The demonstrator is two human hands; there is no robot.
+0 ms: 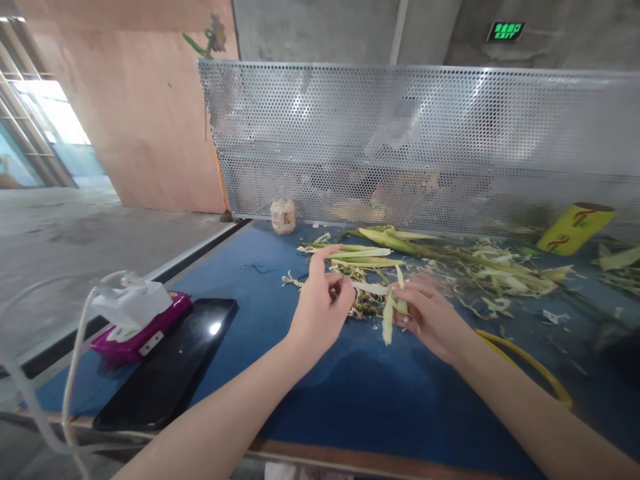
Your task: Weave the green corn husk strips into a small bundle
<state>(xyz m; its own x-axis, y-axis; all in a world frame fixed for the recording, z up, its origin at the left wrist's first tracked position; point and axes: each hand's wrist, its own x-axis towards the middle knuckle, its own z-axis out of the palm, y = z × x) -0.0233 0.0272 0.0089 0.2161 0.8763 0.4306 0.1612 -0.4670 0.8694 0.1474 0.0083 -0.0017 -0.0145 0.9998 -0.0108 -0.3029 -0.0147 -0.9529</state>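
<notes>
Between my hands runs a pale leaf strip (371,288), like corn husk. My left hand (320,303) pinches its left end between thumb and finger, with the index finger raised. My right hand (425,307) holds the other end, where greenish strip pieces (389,319) hang down from the fingers; part of this hand is blurred. Just behind the strip lies a braided, knotted bundle (367,308) of plant strips on the blue table. Farther back are long green-white leaf strips (360,253) and a longer pile of husk leaves (415,247).
At left, a black phone (170,360) lies beside a purple power strip (145,330) with a white charger (133,303). A jar (283,217) stands near the perforated metal screen (320,133). A yellow roll (575,229), leaf scraps (500,267) and a yellow loop (535,367) are at right.
</notes>
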